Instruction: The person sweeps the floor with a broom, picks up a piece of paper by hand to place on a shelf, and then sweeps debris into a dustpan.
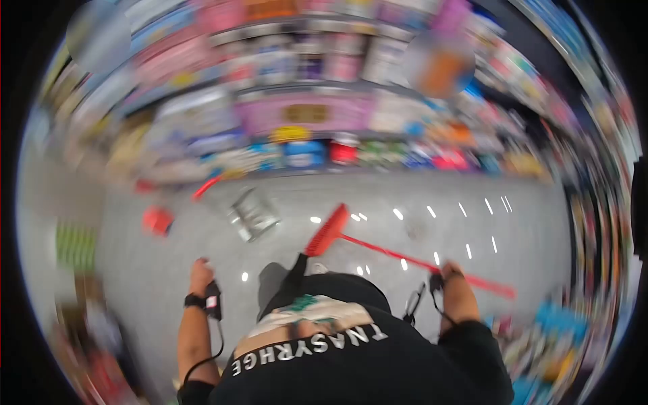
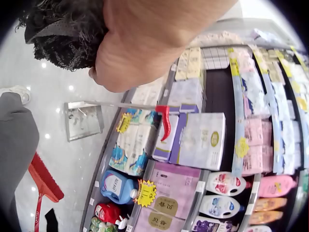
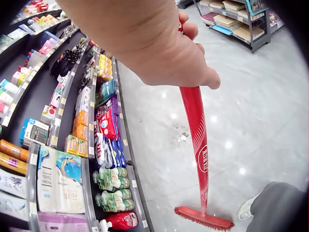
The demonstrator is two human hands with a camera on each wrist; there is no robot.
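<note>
My right hand holds the long handle of a red broom; in the right wrist view the fingers of this hand curl round the shaft. The broom's bristled head rests on the floor, near a shoe. My left hand is raised at the left, its fingers blurred. In the left wrist view a dark shaggy thing shows beside that hand; whether it is held I cannot tell. A metal dustpan stands on the floor, its thin handle ending in a red hook.
Shelves of bottles and packs curve across the front, with paper packs low down. A small patch of debris lies on the grey floor. A blurred red object is at left. Another rack stands farther off.
</note>
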